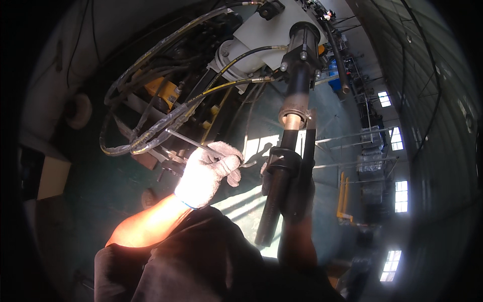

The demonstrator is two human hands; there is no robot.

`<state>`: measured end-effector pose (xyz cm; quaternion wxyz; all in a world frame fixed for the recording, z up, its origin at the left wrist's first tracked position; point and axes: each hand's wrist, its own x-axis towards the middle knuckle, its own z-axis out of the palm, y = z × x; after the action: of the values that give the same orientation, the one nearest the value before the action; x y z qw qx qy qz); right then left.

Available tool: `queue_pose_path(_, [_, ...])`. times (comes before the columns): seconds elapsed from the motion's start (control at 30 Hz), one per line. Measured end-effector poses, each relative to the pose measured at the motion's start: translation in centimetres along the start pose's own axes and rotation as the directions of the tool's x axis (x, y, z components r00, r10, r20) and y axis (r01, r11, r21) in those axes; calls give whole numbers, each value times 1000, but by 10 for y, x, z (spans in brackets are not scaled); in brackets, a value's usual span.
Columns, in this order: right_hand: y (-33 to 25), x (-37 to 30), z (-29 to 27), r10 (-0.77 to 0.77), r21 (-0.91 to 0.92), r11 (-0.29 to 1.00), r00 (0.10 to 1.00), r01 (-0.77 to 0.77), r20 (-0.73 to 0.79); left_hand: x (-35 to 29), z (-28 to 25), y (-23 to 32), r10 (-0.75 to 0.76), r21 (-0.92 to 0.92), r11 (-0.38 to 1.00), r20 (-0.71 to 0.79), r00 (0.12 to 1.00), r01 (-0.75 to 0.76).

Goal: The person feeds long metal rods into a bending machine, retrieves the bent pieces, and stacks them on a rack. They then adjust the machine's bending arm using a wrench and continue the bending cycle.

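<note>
Keeping the black collar (284, 159) steady seems wise: left hand (214, 168) curled closed around the bent metal rod (187, 140) left of it, right hand (299, 195) behind it, grip too shadowed to tell

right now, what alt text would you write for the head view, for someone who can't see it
A gloved left hand holds a thin metal rod, while the right hand, in deep shadow, is at a dark threaded shaft below a machine's black cylinder. Hoses loop at the upper left.
</note>
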<state>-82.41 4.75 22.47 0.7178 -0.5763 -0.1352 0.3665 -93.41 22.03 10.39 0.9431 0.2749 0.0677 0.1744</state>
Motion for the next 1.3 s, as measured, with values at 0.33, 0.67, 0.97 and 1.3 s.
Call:
queue_pose_path(0.33, [10, 0, 5, -68, -15, 998, 997, 68, -24, 3, 21, 9, 126, 70, 989, 57, 990, -130])
queue_pose_path(0.67, [29, 7, 3, -10, 416, 909, 999, 27, -42, 12, 25, 13, 131, 62, 989, 76, 988, -136])
queue_pose_path(0.97, [22, 2, 19, 117, 778, 623, 993, -83, 12, 4, 24, -3, 283, 68, 953, 140, 949, -295])
queue_pose_path(1.3, [31, 7, 6, -58, 461, 881, 990, 110, -126, 2, 22, -8, 393, 118, 898, 219, 893, -425])
